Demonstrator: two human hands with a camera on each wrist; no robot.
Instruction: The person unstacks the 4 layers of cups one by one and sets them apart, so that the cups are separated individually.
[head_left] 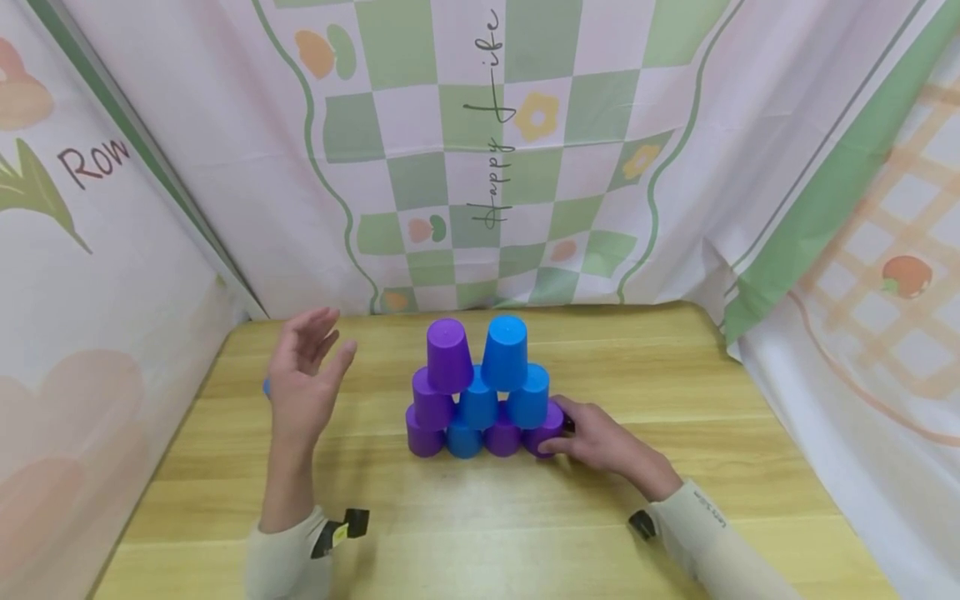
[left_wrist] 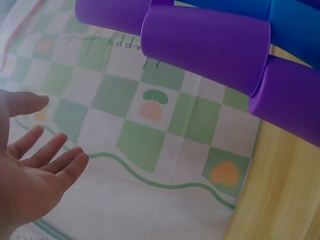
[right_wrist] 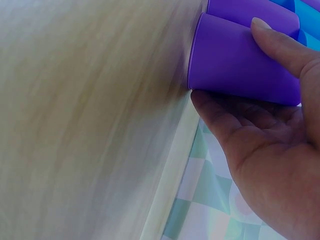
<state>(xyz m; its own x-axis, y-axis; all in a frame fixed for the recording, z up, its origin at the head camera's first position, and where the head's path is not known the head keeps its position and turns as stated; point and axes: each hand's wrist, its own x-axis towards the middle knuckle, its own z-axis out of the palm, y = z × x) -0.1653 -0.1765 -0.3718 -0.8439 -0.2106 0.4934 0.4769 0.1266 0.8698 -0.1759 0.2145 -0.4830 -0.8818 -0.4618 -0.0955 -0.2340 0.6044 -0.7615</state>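
Upside-down plastic cups stand as a stepped stack. The bottom row has several cups, with a blue cup [head_left: 464, 439] among purple ones. A purple cup [head_left: 432, 400] and two blue ones form the middle row. On top, a purple cup [head_left: 448, 357] and a blue cup [head_left: 506, 354] stand slightly apart. My right hand [head_left: 600, 437] holds the bottom row's rightmost purple cup [right_wrist: 240, 60], thumb on one side and fingers along another. Raised left of the stack, my left hand [head_left: 303, 375] holds nothing, its fingers loosely bent and thumb apart.
A small blue edge [head_left: 267, 387] shows behind my left hand; the rest of that thing is hidden. The wooden table [head_left: 465, 533] runs back to a printed checkered curtain [head_left: 480, 167]. More curtain hangs on both sides.
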